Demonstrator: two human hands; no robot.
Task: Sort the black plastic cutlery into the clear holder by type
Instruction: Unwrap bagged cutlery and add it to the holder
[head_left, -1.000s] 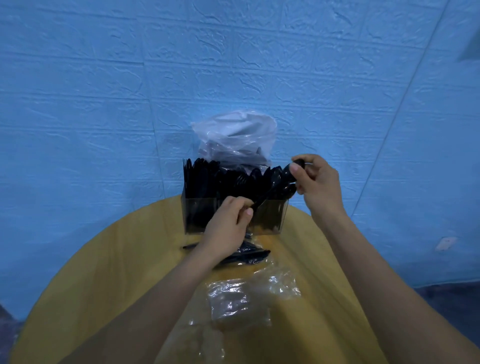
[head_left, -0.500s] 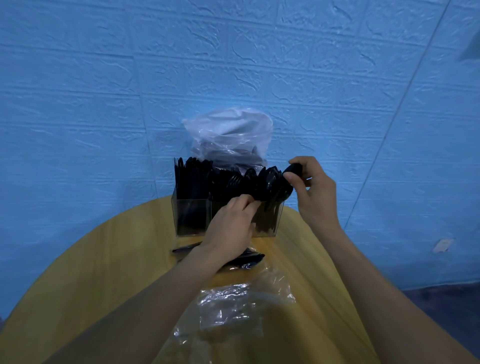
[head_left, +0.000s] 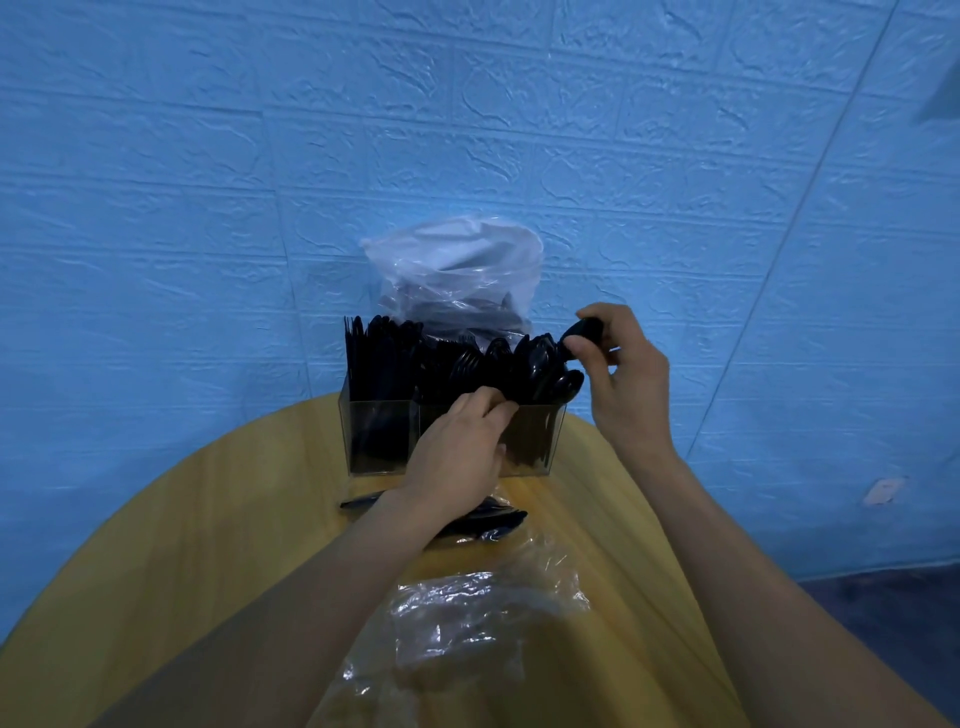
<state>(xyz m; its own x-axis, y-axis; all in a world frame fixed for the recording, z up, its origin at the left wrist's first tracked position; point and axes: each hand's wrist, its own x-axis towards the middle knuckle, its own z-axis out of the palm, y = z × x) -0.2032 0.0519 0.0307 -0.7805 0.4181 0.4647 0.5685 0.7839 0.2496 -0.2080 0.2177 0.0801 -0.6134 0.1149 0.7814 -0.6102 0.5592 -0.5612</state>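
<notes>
Nearest the viewer, a crumpled clear plastic wrapper (head_left: 483, 623) lies on the yellow wooden table (head_left: 182, 561), partly under the forearms. Just beyond it a few loose black cutlery pieces (head_left: 488, 522) lie flat, their long axes running roughly across the table from left to right; the left wrist covers most of them, so their types cannot be told.

The left hand (head_left: 460, 454) is in front of the clear holder (head_left: 376, 436), its fingers curled at the holder's front rim among the standing handles; whether it pinches a piece there cannot be made out.

The holder stands near the table's far edge. Black cutlery stands upright in it with heads upward: flat, straight pieces in the left compartment, forks (head_left: 462, 358) in the middle, spoons (head_left: 545, 364) at the right. The lower handles show only dimly through the wall.

The right hand (head_left: 621, 379) is above the holder's right end and grips a black spoon (head_left: 584, 332) between thumb and fingers; its bowl points left toward the other spoons, and its handle is hidden in the hand.

Behind the holder stands a clear plastic bag (head_left: 457, 275) against the blue wall (head_left: 208, 182), with dark contents that are blurred.
</notes>
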